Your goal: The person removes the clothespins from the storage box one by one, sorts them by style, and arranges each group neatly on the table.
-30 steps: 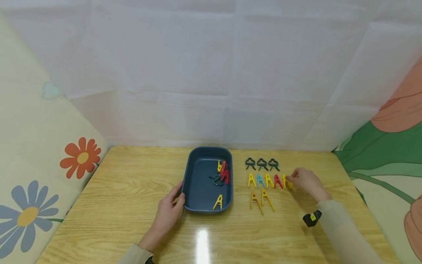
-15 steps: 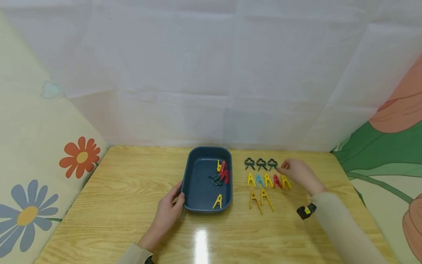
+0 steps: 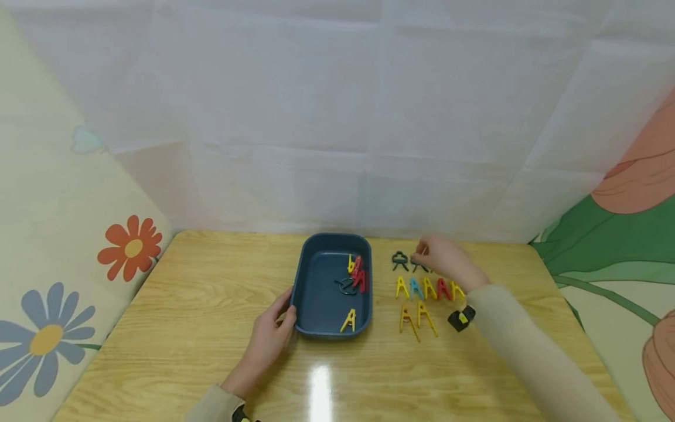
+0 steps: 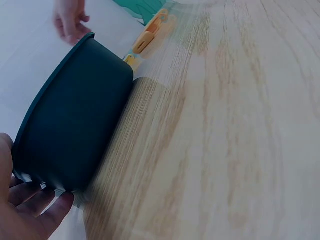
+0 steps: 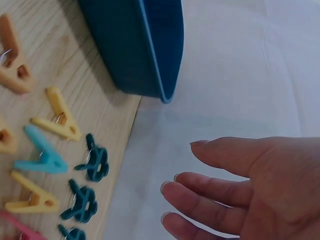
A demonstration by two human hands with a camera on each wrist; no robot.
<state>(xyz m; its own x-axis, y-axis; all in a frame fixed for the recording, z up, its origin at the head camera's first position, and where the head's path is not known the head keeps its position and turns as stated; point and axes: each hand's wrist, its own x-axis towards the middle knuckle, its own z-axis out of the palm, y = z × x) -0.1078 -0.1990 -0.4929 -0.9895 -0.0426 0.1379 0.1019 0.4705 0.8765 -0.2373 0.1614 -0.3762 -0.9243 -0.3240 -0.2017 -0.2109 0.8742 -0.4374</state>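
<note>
A dark blue plastic bin [image 3: 321, 296] stands on the wooden table. My left hand [image 3: 271, 331] grips its near left side, thumb at the rim and fingers against the wall. In the right wrist view my right hand [image 5: 235, 190] has its fingers apart and holds nothing. From the head view it hovers over a row of small dark green plant clips [image 3: 400, 261], partly hiding them. Below that row lie yellow, light blue and red clothespins, among them a blue clothespin [image 3: 416, 288] and a red clothespin [image 3: 443, 289]. Two larger orange-yellow clothespins [image 3: 426, 317] lie nearer to me.
Inside the bin, along its right side, are red clothespins [image 3: 361, 280], yellow clothespins [image 3: 350, 320] and a dark green ring-shaped clip [image 3: 347, 286]. The wooden table [image 3: 211, 281] ends at a white cloth backdrop [image 3: 263, 146]. Flower-patterned cloth hangs on both sides.
My right hand has let go of the rightmost yellow clothespin in the row and moved left and away from me, over the dark green clips. The left hand stays at the bin.
</note>
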